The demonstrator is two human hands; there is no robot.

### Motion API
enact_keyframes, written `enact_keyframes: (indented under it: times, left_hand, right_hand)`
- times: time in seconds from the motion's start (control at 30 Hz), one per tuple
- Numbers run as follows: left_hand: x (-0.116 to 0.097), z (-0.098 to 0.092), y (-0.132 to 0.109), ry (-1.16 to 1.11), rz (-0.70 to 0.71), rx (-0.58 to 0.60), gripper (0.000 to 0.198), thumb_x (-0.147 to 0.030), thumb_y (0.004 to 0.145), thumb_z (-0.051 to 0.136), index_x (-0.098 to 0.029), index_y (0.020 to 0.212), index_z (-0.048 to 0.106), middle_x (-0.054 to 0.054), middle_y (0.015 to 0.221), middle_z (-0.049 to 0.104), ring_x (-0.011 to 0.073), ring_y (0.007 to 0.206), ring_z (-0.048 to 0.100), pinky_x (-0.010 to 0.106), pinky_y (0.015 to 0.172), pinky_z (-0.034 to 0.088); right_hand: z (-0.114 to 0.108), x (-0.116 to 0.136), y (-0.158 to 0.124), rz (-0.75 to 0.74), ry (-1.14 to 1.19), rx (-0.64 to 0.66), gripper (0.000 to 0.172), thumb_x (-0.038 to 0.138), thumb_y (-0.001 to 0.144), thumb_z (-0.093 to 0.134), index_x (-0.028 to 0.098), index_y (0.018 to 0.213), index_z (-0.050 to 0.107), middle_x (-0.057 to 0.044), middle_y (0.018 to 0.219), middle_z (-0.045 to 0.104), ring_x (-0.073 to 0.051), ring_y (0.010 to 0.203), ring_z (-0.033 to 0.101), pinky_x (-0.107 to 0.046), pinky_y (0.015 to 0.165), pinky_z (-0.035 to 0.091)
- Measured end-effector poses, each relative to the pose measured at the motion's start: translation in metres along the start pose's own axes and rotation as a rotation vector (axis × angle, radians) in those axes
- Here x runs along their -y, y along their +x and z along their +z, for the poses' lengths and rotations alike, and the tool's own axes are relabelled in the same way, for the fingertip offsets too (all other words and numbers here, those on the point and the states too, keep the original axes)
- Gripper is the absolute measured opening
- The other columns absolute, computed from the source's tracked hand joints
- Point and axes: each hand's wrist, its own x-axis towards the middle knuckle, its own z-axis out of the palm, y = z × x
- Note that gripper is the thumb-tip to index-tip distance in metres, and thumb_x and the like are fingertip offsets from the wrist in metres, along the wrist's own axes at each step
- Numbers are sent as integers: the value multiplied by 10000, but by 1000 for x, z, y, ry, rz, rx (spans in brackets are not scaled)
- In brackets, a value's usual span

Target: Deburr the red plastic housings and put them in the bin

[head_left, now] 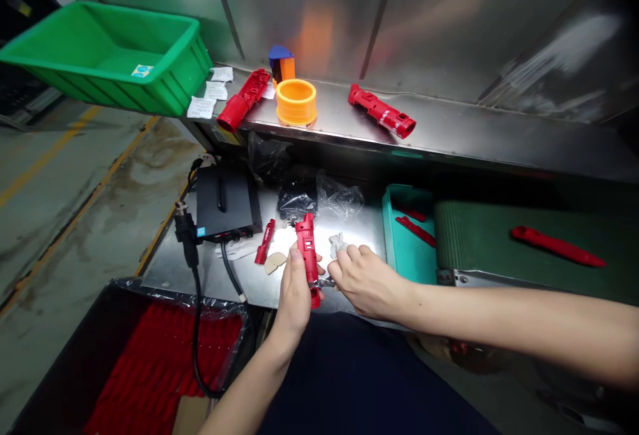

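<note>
My left hand [296, 295] is closed around a red plastic housing [306, 249], a tube-like shell with rectangular cut-outs, standing nearly upright in the view. To its right, my right hand [367, 282] makes a fist around a small metal tool [325, 283]. The tool's tip meets the lower end of the housing; my fingers cover its handle, so its exact kind is hidden. On the metal bench left of the housing lie a slim red plastic part [265, 241] and a tan half-round piece [275, 263]. A crumpled white scrap [337, 243] is just above my right hand.
Red housings [244, 100] [382, 112] and an orange ring [296, 102] sit on the shelf beside a green bin [174, 76]. A teal tray [410, 249] adjoins a green conveyor [489, 235]. A black box [227, 199] with a cable [196, 315] stands left, above a crate of red parts [164, 348].
</note>
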Motion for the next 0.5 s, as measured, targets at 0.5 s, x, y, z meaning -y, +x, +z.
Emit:
enact_keyframes:
  times: [0.5]
  left_hand:
    - [3, -16, 0, 81, -33, -52, 743, -892, 861, 475, -212, 1002, 739, 48, 722, 656, 178, 470, 595, 283, 367, 440]
  right_hand:
    - [20, 13, 12, 62, 241, -116, 288, 154, 933, 471, 233, 886, 743, -144, 794, 739, -240, 661, 691, -387, 500, 428]
